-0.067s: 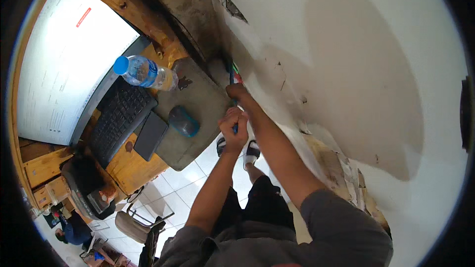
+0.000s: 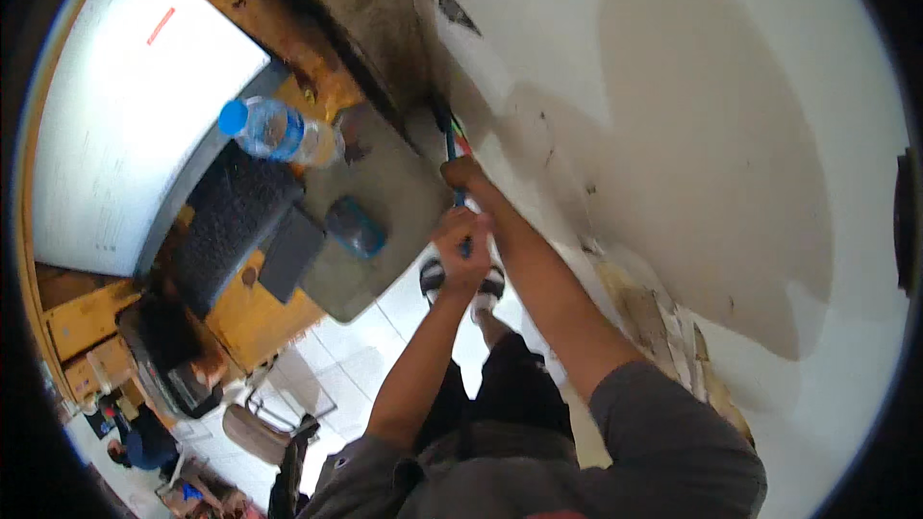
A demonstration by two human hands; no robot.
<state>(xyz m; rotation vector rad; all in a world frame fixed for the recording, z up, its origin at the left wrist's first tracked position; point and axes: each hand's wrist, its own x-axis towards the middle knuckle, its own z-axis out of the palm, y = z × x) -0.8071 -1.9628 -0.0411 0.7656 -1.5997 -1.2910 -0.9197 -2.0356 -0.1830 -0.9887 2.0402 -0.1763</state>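
Note:
Both my hands grip a thin blue pole (image 2: 451,142), whose far end runs into the shadowed corner between the desk and the wall. My right hand (image 2: 462,173) is wrapped round it farther out, close to the wall. Nearer to me, my left hand (image 2: 463,233) is closed round the same pole, slightly blurred. Past the right hand, a small patch of green and red shows beside the pole; I cannot make out what it belongs to. The pole's far tip is too dark to tell its kind.
Left of my hands, the wooden desk carries a grey mat (image 2: 348,290), mouse (image 2: 355,228), water bottle (image 2: 279,130), keyboard (image 2: 231,216), dark flat rectangular thing (image 2: 292,255) and lit monitor (image 2: 144,106). A peeling white wall (image 2: 692,135) rises at right. Chair (image 2: 258,434) and another person (image 2: 149,447) are lower left.
My left hand has shifted slightly nearer to me and to the right along with the pole. The right hand stays nearly in place. The picture is blurrier now.

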